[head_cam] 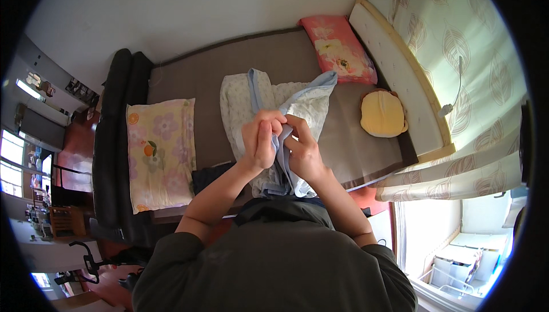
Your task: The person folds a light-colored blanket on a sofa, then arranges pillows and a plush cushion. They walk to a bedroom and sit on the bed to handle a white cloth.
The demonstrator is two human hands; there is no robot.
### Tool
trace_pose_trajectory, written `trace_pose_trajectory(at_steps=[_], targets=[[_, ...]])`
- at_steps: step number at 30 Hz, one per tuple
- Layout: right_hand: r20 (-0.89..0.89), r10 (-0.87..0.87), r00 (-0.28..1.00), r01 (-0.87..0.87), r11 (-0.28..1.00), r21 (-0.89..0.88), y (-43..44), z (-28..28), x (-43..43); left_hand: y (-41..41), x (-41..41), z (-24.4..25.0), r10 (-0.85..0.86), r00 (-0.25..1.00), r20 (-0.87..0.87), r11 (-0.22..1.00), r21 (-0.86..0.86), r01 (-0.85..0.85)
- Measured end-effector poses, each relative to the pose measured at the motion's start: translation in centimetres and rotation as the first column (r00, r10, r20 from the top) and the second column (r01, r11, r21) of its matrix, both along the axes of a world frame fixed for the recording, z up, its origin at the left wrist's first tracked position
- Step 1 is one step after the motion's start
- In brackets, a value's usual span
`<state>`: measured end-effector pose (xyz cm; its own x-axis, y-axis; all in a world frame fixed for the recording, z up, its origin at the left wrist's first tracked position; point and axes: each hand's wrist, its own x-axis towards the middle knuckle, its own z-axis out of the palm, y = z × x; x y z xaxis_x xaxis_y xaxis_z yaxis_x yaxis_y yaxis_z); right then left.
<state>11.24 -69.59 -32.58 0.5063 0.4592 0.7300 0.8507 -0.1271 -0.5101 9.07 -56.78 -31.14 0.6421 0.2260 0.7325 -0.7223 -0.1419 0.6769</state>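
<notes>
A white patterned pajama garment with light blue trim lies spread on the bed before me, its lower end close to my body. My left hand is curled around the blue edging at the middle of the cloth. Right beside it, my right hand pinches the same edging between thumb and fingers. Both hands meet at their fingertips, which hide the exact spot being gripped. Two blue-trimmed parts of the garment fan out beyond my hands.
The bed has a brown cover. A floral pillow lies left, a dark cloth beside it. A red flowered pillow and a yellow cushion lie near the white headboard. Leaf-patterned curtains hang right.
</notes>
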Motion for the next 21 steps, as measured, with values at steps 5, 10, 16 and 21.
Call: trace_pose_trajectory(at_steps=[5,10,16,21], targets=[[0.007,0.039,0.999,-0.04,0.997,0.062,0.6,-1.4,-0.1,0.0,-0.1,0.0,0.059,0.997,-0.04,0.994,0.095,-0.055],[-0.053,0.045,0.998,-0.036,0.985,0.167,1.5,-2.8,-0.3,0.6,0.9,0.3,0.124,0.99,0.073,0.928,0.344,-0.142],[-0.201,-0.033,0.979,0.069,0.982,0.175,2.1,-2.4,-1.0,1.1,0.4,-1.7,0.061,0.993,-0.099,0.99,0.135,-0.047],[-0.243,-0.191,0.951,0.218,0.972,0.092,2.2,-2.0,-1.4,0.8,0.7,-1.5,-0.001,0.984,-0.18,0.997,-0.082,-0.014]])
